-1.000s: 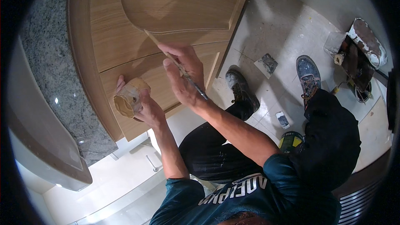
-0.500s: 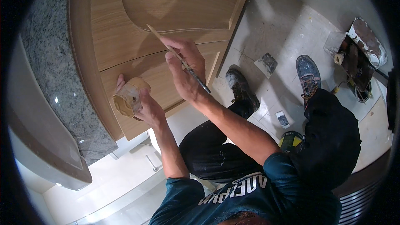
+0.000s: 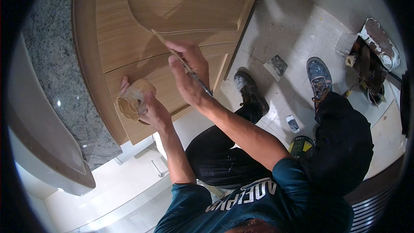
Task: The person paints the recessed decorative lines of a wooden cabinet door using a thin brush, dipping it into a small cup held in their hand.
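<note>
My left hand (image 3: 156,114) grips a tan-smeared cup (image 3: 137,92), its fingers wrapped round the sides. The cup is tilted with its mouth toward the lower left; what it holds inside is hard to make out. Between the thumb and fingers of my right hand (image 3: 194,73) is a slim paintbrush (image 3: 186,65) with a tan tip and a dark handle end. The brush tip lies over the curved groove of a wood-grain cabinet door (image 3: 114,21). Whether it touches the wood, I cannot tell.
A speckled stone countertop (image 3: 51,51) runs along the left, with a white basin (image 3: 47,146) beside it. On the floor at right are a clutter of dirty tools (image 3: 368,60), a yellow-and-black can (image 3: 301,146) near my leg, and a dark-smeared square (image 3: 276,67) near my shoes.
My right hand has shifted slightly left, and the brush tip has dropped a little toward the groove. My left hand and the cup have hardly moved.
</note>
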Action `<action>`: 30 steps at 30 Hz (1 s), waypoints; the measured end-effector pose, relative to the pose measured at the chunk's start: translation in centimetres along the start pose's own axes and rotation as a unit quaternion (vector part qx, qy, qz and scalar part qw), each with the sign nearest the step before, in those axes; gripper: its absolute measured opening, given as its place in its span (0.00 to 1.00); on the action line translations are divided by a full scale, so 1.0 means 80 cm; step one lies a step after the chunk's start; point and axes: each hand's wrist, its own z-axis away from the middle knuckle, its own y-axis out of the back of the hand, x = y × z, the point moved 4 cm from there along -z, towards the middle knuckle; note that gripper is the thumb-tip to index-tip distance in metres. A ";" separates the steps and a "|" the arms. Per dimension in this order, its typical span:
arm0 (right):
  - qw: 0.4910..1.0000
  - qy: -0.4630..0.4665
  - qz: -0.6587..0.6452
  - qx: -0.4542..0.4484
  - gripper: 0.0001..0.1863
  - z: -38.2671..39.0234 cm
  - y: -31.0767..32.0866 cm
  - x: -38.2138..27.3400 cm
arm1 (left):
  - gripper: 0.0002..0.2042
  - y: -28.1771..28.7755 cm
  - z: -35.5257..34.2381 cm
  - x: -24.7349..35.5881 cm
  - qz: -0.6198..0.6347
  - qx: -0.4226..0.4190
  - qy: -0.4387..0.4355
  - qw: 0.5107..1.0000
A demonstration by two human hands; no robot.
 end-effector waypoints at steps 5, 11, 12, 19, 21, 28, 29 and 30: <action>0.999 0.016 -0.008 -0.032 0.17 -0.014 -0.020 -0.021 | 0.33 -0.002 -0.001 0.005 -0.035 -0.003 -0.015 0.999; 1.000 0.018 -0.016 -0.017 0.17 -0.021 -0.007 -0.016 | 0.34 0.004 -0.001 0.000 -0.049 -0.002 0.001 0.999; 1.000 0.013 -0.009 -0.016 0.17 -0.020 -0.007 -0.012 | 0.34 0.005 -0.002 -0.002 -0.046 -0.003 0.001 0.999; 0.999 0.029 -0.041 -0.018 0.19 -0.029 -0.028 -0.030 | 0.33 0.004 0.001 0.000 -0.038 -0.001 -0.011 0.999; 0.998 0.023 -0.058 -0.020 0.20 -0.035 -0.020 -0.038 | 0.33 0.007 0.004 -0.002 -0.058 0.002 -0.025 0.998; 0.996 0.016 -0.024 0.080 0.16 -0.042 0.055 -0.043 | 0.34 0.006 0.008 0.006 0.017 -0.024 -0.002 1.000; 0.995 0.006 -0.032 0.092 0.15 -0.042 0.062 -0.047 | 0.33 0.004 0.008 0.012 0.046 -0.031 0.017 0.998; 0.996 0.000 -0.026 0.090 0.14 -0.040 0.068 -0.042 | 0.32 0.003 0.009 0.017 0.055 -0.053 0.047 0.996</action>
